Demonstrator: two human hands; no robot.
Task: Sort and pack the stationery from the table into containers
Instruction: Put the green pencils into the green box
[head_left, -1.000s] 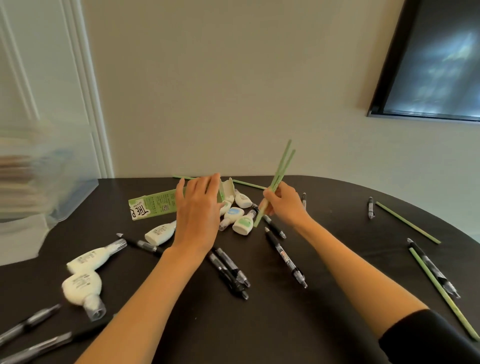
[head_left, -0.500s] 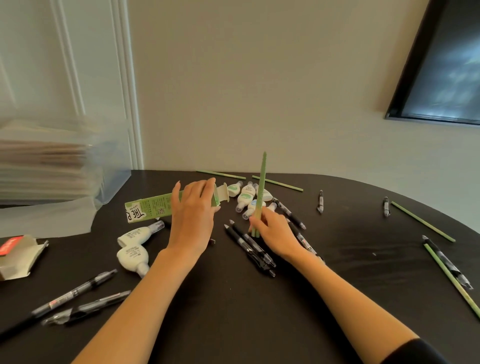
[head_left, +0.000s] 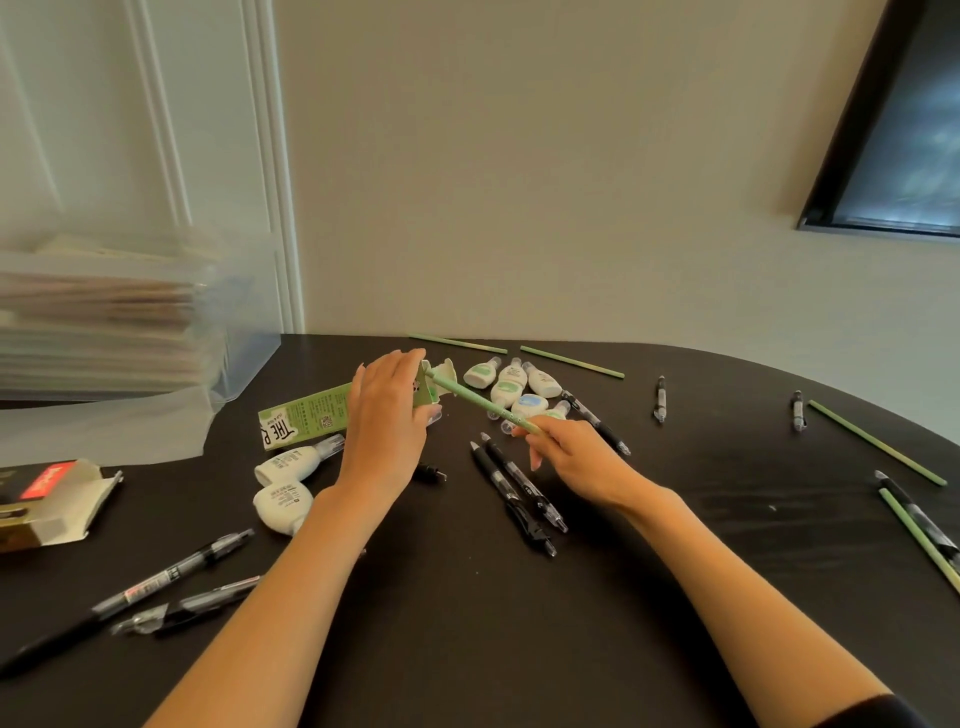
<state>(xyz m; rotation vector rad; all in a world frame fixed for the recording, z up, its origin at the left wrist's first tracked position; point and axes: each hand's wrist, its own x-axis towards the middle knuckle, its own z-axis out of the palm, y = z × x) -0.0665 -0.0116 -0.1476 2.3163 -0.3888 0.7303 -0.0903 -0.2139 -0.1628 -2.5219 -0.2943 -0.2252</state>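
The grip of the right hand (head_left: 576, 457) pinches green pencils (head_left: 483, 408), count unclear, tips at the open mouth of the box (head_left: 306, 415) the left hand (head_left: 387, 421) clasps mid-counter (head_left: 493, 623). Bare counter spreads toward the near edge; the left hand hides part of the box; a bin (head_left: 130, 332) at left is blurred.

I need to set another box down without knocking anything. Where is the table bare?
Bare table lies between the forearms, toward the near edge, and right of the right hand up to the pens at the right edge. Crowded: around the green box, the white dispensers and the black pens.
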